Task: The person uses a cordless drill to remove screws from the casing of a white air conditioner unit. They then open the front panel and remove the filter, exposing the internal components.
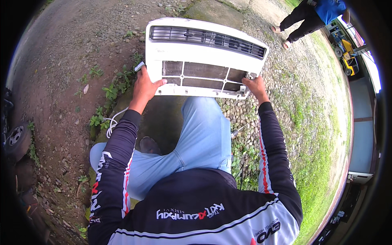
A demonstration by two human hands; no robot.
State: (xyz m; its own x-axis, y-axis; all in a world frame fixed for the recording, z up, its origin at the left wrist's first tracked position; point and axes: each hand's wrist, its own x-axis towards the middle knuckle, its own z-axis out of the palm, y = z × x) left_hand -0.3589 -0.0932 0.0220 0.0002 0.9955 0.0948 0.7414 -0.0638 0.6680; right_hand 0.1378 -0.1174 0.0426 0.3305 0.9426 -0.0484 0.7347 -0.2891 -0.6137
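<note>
- While both hands grip it, the white AC front cover is held out ahead of the person's bent knee, above the ground, tilted w/ its louvred top edge away from the body.
- Left hand: closed on the cover's lower-left corner, thumb lying on the front face, fingers wrapped behind the edge.
- Right hand: clamped on the cover's lower-right corner, fingers curled over the rim by a small clip.
- Cover details: dark slatted grille along the far edge, dusty brownish filter mesh behind a white frame nearer the hands.
- Below the cover: light-blue jeans, knee just under its near edge; dark shoe left of the thigh.
- White cable lies coiled on the ground, below-left of the cover, near the left forearm.
- Ground under the cover: dirt & gravel w/ small weeds to its left, pebbles and grass to its right.
- Another person in a blue top and dark trousers stands well beyond the cover's far-right corner.
- Yellow machine sits further right of that person.
</note>
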